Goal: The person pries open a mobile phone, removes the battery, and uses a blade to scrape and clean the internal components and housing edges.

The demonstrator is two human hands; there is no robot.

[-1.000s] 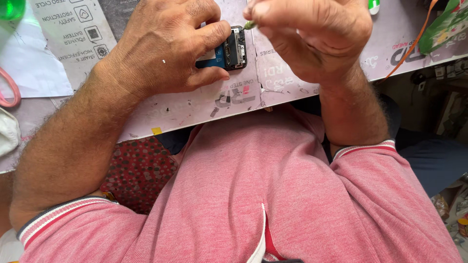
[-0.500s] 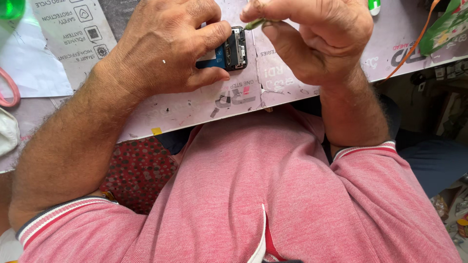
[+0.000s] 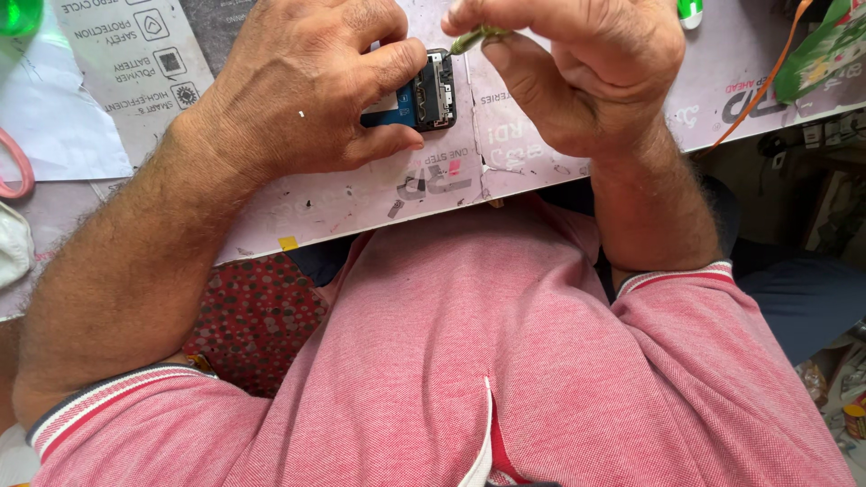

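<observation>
My left hand (image 3: pixel 307 95) grips an opened phone (image 3: pixel 424 95) lying on the worktable; its back is off and dark inner parts and a blue piece show. Thumb and fingers clamp the phone's sides, and most of it is hidden under the hand. My right hand (image 3: pixel 577 77) is just right of the phone, fingers closed on a small green-handled tool (image 3: pixel 478 38) whose tip points toward the phone's top edge. The tip does not clearly touch the phone.
A grey-white printed mat (image 3: pixel 379 194) covers the table edge. White paper (image 3: pixel 54 117) lies at the left, with a pink scissor handle (image 3: pixel 13 167) and a green bottle (image 3: pixel 18 13). An orange cable (image 3: pixel 767 81) and green packet (image 3: pixel 825 45) are at the right.
My right hand has shifted slightly right and up, with the tool's tip staying near the phone's top. The left hand and phone have not moved.
</observation>
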